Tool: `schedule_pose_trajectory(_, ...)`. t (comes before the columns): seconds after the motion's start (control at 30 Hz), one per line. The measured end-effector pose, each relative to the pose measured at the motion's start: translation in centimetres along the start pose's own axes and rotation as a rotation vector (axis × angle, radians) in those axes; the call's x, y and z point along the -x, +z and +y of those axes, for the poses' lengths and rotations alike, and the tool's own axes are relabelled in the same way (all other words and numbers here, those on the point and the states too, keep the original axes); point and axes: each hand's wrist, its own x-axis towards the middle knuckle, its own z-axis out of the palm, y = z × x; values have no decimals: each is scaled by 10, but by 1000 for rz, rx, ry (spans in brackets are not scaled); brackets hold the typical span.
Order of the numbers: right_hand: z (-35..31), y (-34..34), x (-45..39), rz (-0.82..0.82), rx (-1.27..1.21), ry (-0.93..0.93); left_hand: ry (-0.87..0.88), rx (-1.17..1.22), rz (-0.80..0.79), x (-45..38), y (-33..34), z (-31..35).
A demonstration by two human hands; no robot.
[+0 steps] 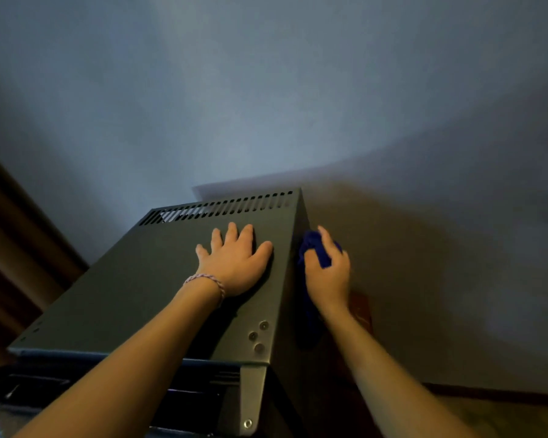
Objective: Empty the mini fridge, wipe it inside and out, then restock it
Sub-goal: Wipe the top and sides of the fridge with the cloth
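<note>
Head view: cloth on the fridge's side, palm on its top

Head view shows my right hand curled around a dark blue cloth, thumb and fingers bunching it against the right side wall of the mini fridge. Part of the cloth sticks out above my fingers, and another length hangs down along the side of the fridge below my wrist, in shadow.

My left hand lies flat on the fridge's top panel, fingers straight and spread, palm down, gripping nothing. It sits near the right edge of the top, just across the corner from my right hand. A thin braided bracelet of pink and white thread circles my left wrist.

Beyond my left fingertips a row of narrow vent slots runs along the back edge of the top. Nearer to me, three round screw heads are grouped at the front right corner of the top, and below them a metal hinge bracket with one more screw hangs over the front. The fridge's front, under my left forearm, is dark and I cannot tell what it holds.

Behind the fridge rises a plain bluish-grey wall. A brown curtain hangs at the left edge.
</note>
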Motion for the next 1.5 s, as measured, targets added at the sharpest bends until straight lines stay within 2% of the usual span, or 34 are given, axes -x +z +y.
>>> schedule_pose_trajectory(0.1, 11, -4, 27, 26, 1, 1, -6, 10, -2, -1, 0, 1)
schedule_pose_trajectory(0.27, -17, -14, 73, -20, 7, -158, -6, 7, -7, -2, -2, 10)
schedule_pose_trajectory(0.43, -21, -22, 115, 36, 25, -328, 101, -6, -18, -11, 0, 26)
schedule_pose_trajectory(0.57, -18, -19, 117, 63, 23, -364, 123, 8, -22, -27, -1, 31)
schedule_pose_trajectory(0.73, -11, -8, 75, 80, -58, -369, 109, 53, 17, -37, 6, 33)
schedule_pose_trajectory(1.07, 2, 34, -96, -25, -22, -126, 106, 46, 27, -40, 9, 31)
schedule_pose_trajectory(1.23, 21, 40, -127, -57, -7, -37, 112, 43, 28, -39, 8, 30)
schedule_pose_trajectory(1.4, 30, 18, -46, -40, 16, -56, 109, 40, 24, -37, 7, 31)
schedule_pose_trajectory(1.5, 42, -6, 42, 37, 18, -206, 111, 30, 27, -35, 6, 32)
